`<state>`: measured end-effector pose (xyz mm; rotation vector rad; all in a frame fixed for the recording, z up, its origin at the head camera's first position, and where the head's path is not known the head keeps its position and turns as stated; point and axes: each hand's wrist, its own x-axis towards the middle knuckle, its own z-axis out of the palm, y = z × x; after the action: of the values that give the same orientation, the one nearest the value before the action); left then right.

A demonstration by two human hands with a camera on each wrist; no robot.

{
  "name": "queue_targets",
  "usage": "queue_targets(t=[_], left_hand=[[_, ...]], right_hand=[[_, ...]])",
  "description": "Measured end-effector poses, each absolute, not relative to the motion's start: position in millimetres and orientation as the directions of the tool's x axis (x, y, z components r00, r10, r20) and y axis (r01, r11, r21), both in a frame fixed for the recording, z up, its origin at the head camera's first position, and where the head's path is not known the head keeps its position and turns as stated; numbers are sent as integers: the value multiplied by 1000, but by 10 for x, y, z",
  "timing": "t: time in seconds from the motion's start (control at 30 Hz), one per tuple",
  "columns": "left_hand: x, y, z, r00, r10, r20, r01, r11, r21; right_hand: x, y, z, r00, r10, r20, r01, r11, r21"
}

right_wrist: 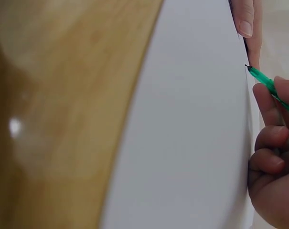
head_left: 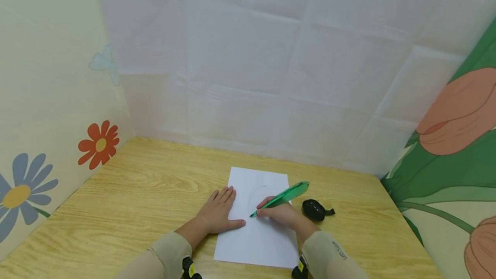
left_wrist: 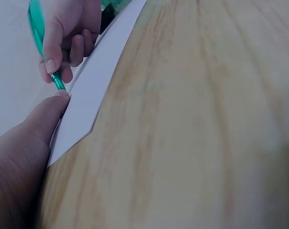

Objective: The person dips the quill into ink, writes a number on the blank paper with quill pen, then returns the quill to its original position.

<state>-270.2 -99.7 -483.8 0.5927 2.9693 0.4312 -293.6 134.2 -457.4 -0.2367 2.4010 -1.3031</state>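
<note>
A white sheet of paper [head_left: 255, 244] lies on the wooden table, bearing a thin curved line [head_left: 265, 186]. My left hand [head_left: 218, 213] rests flat across the sheet's left edge, fingers straight and thumb out to the side. In my right hand [head_left: 284, 215] I pinch a green pen [head_left: 289, 193] with a broad, leaf-like upper end. Its dark tip meets the paper close to my left thumb. The right wrist view shows the pen [right_wrist: 263, 80] between thumb and index finger, the other fingers curled. From the left wrist, the pen tip is hidden behind my left thumb [left_wrist: 48, 112].
A glossy black rounded object [head_left: 314, 210] with a short tail lies on the table just right of my right hand. The wooden table [head_left: 147, 193] meets a white cloth backdrop [head_left: 240, 76] behind. Flower-printed panels [head_left: 38, 98] stand at both sides.
</note>
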Motion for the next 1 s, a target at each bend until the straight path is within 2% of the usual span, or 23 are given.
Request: queue_targets(t=[1.0], left_hand=[[-2687, -993, -4798, -920, 391, -34, 364, 882, 300]], right_hand=[[-2887, 1438, -4562, -881, -390, -267, 16, 540, -842]])
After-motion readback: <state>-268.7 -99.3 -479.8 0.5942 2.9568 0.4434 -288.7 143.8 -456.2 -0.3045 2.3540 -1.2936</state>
